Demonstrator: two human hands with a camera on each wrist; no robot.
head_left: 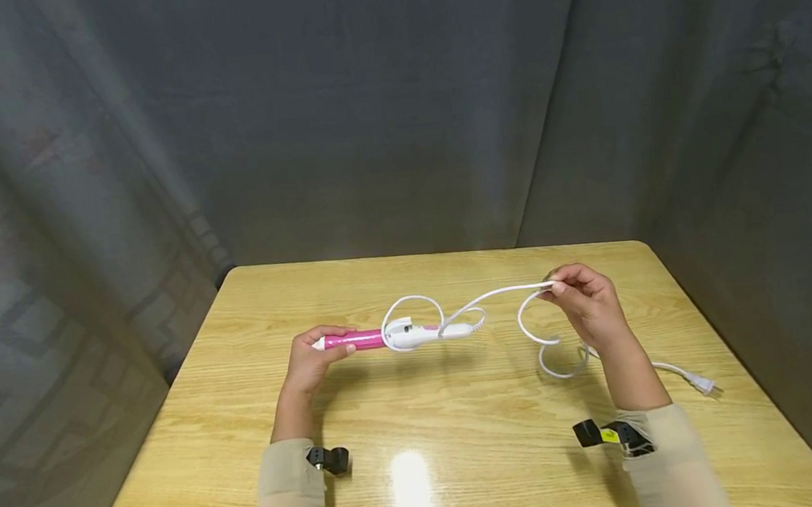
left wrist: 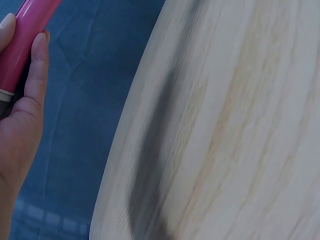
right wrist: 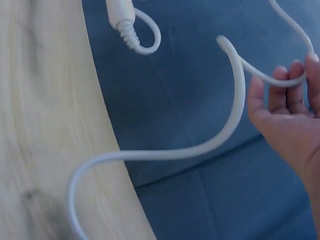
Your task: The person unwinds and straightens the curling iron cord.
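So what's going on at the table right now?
A person is handling a pink and white curling iron over a wooden table. The left hand grips its pink barrel end and holds it roughly level. The right hand pinches the white cord partway along and holds it raised. The rest of the cord loops down onto the table, and the plug lies near the right edge, connected to nothing.

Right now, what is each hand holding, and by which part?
The left hand grips the curling iron by its pink barrel end. The right hand pinches its white cord partway along, plug lying on the table.
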